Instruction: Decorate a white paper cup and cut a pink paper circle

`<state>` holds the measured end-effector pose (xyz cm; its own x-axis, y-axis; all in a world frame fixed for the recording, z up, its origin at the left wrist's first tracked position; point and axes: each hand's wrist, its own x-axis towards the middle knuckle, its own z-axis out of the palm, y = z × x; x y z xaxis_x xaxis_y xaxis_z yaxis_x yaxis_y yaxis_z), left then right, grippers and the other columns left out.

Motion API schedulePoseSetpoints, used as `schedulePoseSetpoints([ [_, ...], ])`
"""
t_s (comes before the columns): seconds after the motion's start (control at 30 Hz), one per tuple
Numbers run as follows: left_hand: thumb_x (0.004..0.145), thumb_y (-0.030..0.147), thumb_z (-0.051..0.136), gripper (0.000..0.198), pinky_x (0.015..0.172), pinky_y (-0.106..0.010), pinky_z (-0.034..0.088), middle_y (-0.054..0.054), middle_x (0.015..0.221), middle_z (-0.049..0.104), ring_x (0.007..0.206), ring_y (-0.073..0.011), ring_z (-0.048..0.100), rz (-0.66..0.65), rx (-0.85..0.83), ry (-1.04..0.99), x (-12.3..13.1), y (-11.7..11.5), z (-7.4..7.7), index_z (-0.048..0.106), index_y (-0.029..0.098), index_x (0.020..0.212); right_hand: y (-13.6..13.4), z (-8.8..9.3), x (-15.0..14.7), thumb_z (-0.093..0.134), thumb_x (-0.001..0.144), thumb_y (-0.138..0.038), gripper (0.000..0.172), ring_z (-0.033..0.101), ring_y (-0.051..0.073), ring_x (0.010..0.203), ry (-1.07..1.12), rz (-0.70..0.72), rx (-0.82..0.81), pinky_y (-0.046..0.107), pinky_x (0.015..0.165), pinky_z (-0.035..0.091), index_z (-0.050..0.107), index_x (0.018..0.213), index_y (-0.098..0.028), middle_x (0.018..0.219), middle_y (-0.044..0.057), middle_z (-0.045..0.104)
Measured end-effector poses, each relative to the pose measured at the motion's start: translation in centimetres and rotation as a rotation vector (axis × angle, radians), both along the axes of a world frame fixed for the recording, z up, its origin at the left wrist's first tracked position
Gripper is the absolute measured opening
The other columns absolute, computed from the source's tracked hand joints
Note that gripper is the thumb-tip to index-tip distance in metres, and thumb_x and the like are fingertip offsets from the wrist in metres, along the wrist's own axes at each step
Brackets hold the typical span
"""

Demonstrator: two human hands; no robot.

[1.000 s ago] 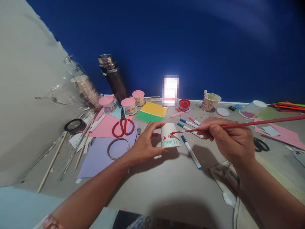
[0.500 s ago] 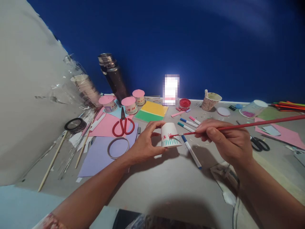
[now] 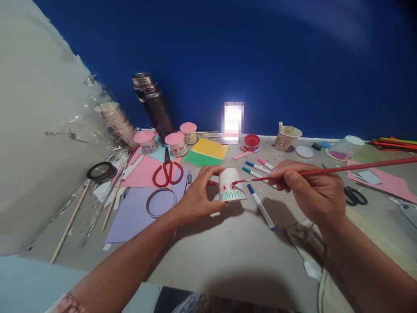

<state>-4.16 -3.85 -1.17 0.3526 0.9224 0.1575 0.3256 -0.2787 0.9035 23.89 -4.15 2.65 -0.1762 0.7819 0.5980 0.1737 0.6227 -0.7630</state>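
My left hand (image 3: 203,193) grips a white paper cup (image 3: 230,178) that is turned upside down, thumb low and fingers at its top. Green zigzag strokes run around the cup's lower part, with red dabs above them. In my right hand (image 3: 308,189) is a long red paintbrush (image 3: 325,171), pinched near its metal end. The brush's red-coated tip is at the cup's side, by the red dabs. Below the brush lies a white marker with a blue cap (image 3: 260,208). A small tub of red paint (image 3: 251,141) stands further back.
Red-handled scissors (image 3: 167,169), a tape ring (image 3: 161,202) and coloured paper (image 3: 137,221) lie to the left. Behind are pink-topped cups (image 3: 176,144), a dark flask (image 3: 154,108) and stacked cups (image 3: 115,121). Black-handled scissors (image 3: 356,195) and a patterned cup (image 3: 287,138) are on the right.
The brush tip has shifted slightly upward on the cup's side, among the red dabs. Both hands keep their holds, and the whole view has slid a little to the left.
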Motion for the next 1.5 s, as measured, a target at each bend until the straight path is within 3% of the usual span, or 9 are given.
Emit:
schedulePoseSetpoints([
  [0.37, 0.082, 0.015, 0.083, 0.073, 0.117, -0.05, 0.052, -0.01, 0.156, 0.056, 0.144, -0.0315, 0.057, -0.081, -0.056, -0.229, 0.1, 0.3, -0.9, 0.052, 0.032, 0.147, 0.1, 0.0, 0.3, 0.066, 0.107, -0.035, 0.022, 0.068, 0.014, 0.07, 0.096, 0.0, -0.053, 0.026, 0.058, 0.055, 0.086, 0.1, -0.027, 0.084, 0.003, 0.079],
  [0.63, 0.078, 0.012, 0.082, 0.071, 0.116, -0.049, 0.052, -0.01, 0.15, 0.059, 0.14, -0.031, 0.06, -0.072, -0.105, -0.288, 0.7, 0.1, -0.2, 0.056, 0.03, 0.141, 0.0, -0.1, 0.2, 0.067, 0.107, -0.034, 0.022, 0.069, 0.013, 0.068, 0.062, -0.003, -0.091, 0.024, 0.059, 0.056, 0.084, 0.095, -0.026, 0.083, 0.002, 0.079],
  [0.9, 0.081, 0.016, 0.085, 0.073, 0.12, -0.051, 0.048, -0.01, 0.153, 0.059, 0.144, -0.0326, 0.057, -0.09, -0.127, -0.281, 0.3, 0.0, -0.7, 0.054, 0.032, 0.144, 0.0, 0.3, -0.3, 0.069, 0.106, -0.039, 0.025, 0.066, 0.013, 0.06, 0.094, -0.098, -0.088, 0.024, 0.054, 0.055, 0.084, 0.091, -0.024, 0.076, 0.002, 0.079],
  [1.5, 0.08, 0.018, 0.087, 0.074, 0.119, -0.054, 0.049, -0.011, 0.158, 0.056, 0.145, -0.0355, 0.058, -0.082, -0.162, -0.264, 0.2, 0.0, -0.7, 0.054, 0.033, 0.145, -0.3, 0.6, -0.6, 0.065, 0.107, -0.031, 0.025, 0.065, 0.012, 0.06, 0.043, -0.105, -0.011, 0.024, 0.054, 0.054, 0.083, 0.09, -0.025, 0.077, 0.001, 0.078],
])
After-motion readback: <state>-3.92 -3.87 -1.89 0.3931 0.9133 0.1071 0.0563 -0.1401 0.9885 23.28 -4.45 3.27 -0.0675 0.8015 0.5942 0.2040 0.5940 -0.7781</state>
